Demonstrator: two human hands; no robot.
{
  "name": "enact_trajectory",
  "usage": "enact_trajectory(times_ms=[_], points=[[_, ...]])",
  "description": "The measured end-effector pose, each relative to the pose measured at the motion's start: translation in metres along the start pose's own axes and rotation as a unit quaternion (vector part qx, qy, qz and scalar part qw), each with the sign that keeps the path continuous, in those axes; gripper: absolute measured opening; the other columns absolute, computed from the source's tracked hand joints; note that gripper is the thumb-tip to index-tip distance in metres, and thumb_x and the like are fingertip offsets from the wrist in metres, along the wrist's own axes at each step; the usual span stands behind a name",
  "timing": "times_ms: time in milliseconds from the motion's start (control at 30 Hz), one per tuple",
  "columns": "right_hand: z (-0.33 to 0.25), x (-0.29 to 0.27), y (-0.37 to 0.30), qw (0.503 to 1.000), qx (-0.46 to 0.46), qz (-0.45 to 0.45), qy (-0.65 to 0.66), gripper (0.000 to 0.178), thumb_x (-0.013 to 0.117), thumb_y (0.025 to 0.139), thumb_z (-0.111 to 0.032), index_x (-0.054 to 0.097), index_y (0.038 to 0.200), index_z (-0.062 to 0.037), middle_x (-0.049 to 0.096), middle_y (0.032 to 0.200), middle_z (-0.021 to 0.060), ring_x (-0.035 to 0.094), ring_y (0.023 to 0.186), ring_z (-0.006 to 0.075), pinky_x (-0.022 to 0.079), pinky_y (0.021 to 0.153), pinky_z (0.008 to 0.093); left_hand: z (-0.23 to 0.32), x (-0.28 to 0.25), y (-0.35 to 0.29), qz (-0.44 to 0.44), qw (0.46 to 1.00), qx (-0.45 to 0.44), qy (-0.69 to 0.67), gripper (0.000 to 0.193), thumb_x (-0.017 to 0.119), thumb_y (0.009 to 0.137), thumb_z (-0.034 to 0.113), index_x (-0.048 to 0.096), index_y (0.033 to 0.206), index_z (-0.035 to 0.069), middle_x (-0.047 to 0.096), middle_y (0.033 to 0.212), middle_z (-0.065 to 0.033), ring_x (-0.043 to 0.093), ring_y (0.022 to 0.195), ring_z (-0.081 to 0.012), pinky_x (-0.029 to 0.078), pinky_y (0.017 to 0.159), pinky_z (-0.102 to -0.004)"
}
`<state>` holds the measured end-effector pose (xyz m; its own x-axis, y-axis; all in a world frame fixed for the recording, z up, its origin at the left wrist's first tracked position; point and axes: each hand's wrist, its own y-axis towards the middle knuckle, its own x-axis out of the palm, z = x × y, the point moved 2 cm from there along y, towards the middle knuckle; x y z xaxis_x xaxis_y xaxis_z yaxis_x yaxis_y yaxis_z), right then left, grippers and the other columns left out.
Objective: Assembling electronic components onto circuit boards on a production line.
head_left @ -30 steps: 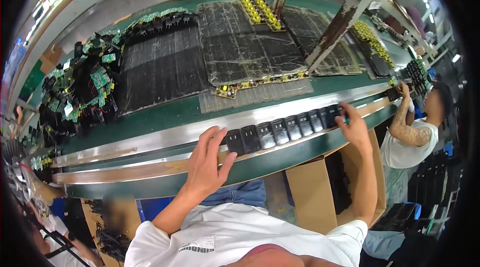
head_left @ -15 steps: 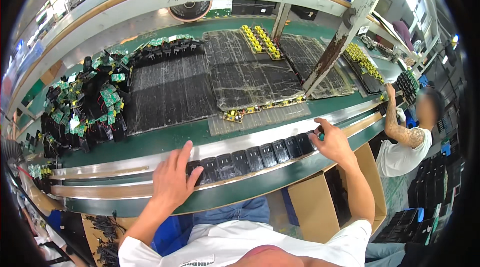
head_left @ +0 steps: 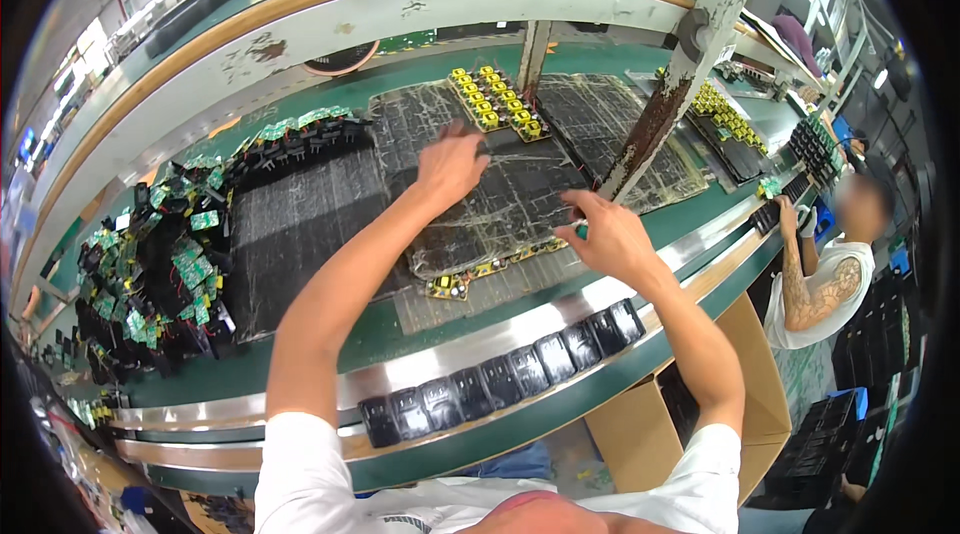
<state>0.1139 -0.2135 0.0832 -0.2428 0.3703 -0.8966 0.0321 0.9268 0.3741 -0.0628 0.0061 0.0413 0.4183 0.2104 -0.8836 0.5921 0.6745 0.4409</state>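
Note:
My left hand (head_left: 450,172) reaches out over a black mat (head_left: 470,214), with its thumb apart and its fingertips blurred. Nothing shows in it. Just beyond, several circuit boards with yellow transformers (head_left: 490,102) lie in rows on the mat. My right hand (head_left: 612,239) hovers above the mat's near right corner, finger and thumb curled round something small and green (head_left: 581,231) whose kind I cannot make out. Nearer to me, a row of black plastic casings (head_left: 495,384) sits side by side along the metal-edged track (head_left: 440,371). More boards (head_left: 446,287) peek out under the mat's near edge.
At the left lies a heap of green circuit boards with black casings and wires (head_left: 190,269). A rusty post (head_left: 650,129) and a shelf beam (head_left: 400,19) stand over the bench. An open cardboard box (head_left: 640,429) is below at right. A co-worker (head_left: 825,274) works farther right.
Both hands have left the ends of the casing row and moved forward over the mat, the left one farthest. The green thing stays in my right hand. The view has shifted.

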Motion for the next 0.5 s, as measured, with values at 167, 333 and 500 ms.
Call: enact_trajectory(times_ms=[167,333,500], points=[[-0.037,-0.048,-0.062,0.981,0.040,0.044,0.187,0.018,0.078,0.087,-0.014,0.068,0.095,-0.0014,0.071,0.083,0.0054,0.060,0.065,0.0204,0.050,0.064,0.0305,-0.017,0.091,0.078,0.147,0.985,0.024,0.087,0.040,0.072,0.092,0.029,0.063,0.127,0.013,0.053,0.137,-0.0124,0.054,0.123,-0.0362,0.053,0.086,-0.0465],[-0.031,-0.071,-0.164,0.899,0.193,0.097,0.380,0.013,0.068,0.096,-0.014,0.065,0.101,-0.0021,0.066,0.082,0.0058,0.055,0.068,0.0139,0.047,0.065,0.0237,-0.022,0.109,0.091,0.182,0.974,0.070,0.113,0.038,0.074,0.092,0.027,0.061,0.123,0.009,0.060,0.128,-0.0130,0.061,0.111,-0.0335,0.052,0.081,-0.0446],[-0.041,-0.083,-0.213,0.833,0.315,0.190,0.414,0.022,0.067,0.094,-0.009,0.065,0.115,-0.0031,0.063,0.088,0.0039,0.054,0.073,0.0140,0.045,0.068,0.0238,-0.022,0.057,0.069,-0.130,0.981,0.103,-0.100,0.039,0.078,0.087,0.022,0.058,0.117,0.007,0.066,0.104,-0.0106,0.065,0.087,-0.0310,0.051,0.078,-0.0418]])
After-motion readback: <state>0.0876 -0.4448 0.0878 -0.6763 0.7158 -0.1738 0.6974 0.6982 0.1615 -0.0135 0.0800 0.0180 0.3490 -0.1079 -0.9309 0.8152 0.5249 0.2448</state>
